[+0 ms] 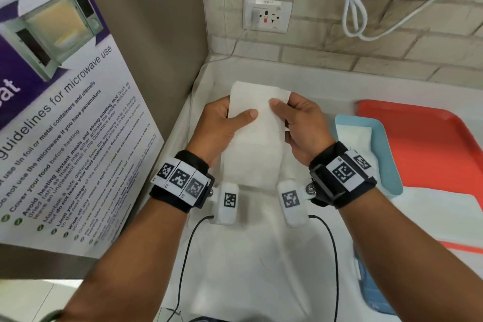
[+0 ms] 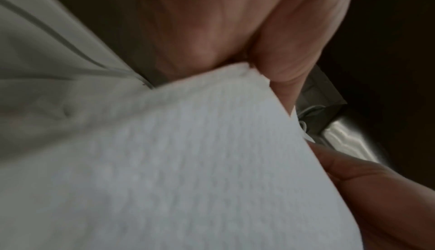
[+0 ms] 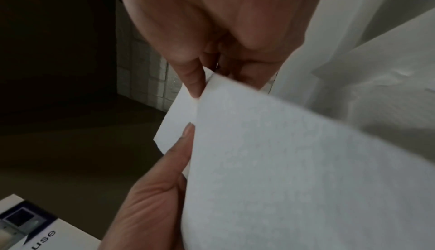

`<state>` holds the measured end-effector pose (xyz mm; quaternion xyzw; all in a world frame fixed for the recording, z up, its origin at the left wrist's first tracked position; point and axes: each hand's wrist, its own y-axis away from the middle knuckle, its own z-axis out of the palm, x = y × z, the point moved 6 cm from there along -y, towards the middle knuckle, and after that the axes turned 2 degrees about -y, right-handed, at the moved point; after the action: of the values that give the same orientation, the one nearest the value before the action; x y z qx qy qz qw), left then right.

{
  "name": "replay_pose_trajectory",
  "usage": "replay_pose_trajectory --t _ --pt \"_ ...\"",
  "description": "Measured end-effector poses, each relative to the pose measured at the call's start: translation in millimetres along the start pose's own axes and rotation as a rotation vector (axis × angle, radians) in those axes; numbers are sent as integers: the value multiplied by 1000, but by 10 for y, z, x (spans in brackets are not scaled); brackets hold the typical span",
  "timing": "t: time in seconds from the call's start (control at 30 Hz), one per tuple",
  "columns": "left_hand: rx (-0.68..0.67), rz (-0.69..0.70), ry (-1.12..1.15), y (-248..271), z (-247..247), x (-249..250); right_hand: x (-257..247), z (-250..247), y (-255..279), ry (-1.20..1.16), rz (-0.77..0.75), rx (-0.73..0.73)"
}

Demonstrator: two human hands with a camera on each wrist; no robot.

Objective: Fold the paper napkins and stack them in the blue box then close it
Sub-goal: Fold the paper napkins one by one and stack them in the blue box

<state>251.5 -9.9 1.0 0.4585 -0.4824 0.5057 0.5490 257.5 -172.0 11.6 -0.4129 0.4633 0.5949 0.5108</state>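
Paper napkin (image 1: pixel 257 123): white, embossed, lifted above the counter, apparently partly folded, though the blurred wrist views leave the layers uncertain. Left hand (image 1: pixel 222 123): thumb on top, fingers beneath, pinching the napkin's left edge. Right hand (image 1: pixel 300 125): pinching the opposite edge likewise. Blue box (image 1: pixel 386 154): open, just right of the right hand, one folded napkin (image 1: pixel 352 136) inside. Red tray (image 1: pixel 431 144): beyond the box.

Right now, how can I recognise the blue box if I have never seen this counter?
Look at the red tray on the right side of the white counter. The blue box lies at its left edge, beside the right hand. It alone is pale blue, open, with a white folded napkin inside.
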Motion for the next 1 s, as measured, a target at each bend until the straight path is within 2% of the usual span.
replay_pose_trajectory --t 0.1,0.17,0.27,0.43,0.53,0.7,0.77,1.0 --pt "48 -20 24 4 -59 -48 71 -44 7 -33 94 -41" --pt "154 -7 25 19 -201 -47 198 -175 -4 -13 163 12" --pt "249 5 15 77 -406 -65 533 -439 0 304 219 121" --pt "326 1 8 182 -566 -210 1058 -487 -8 785 227 -4" --pt "368 22 -17 199 -613 -236 1129 -378 -5 1078 222 -53" --pt "423 40 -37 212 -694 -222 989 -269 -56 1411 205 5" --pt "430 33 -37 205 -738 -228 988 -258 -98 1421 233 -33" --pt "431 11 -53 209 -787 -271 1124 -276 -233 1165 266 -134"
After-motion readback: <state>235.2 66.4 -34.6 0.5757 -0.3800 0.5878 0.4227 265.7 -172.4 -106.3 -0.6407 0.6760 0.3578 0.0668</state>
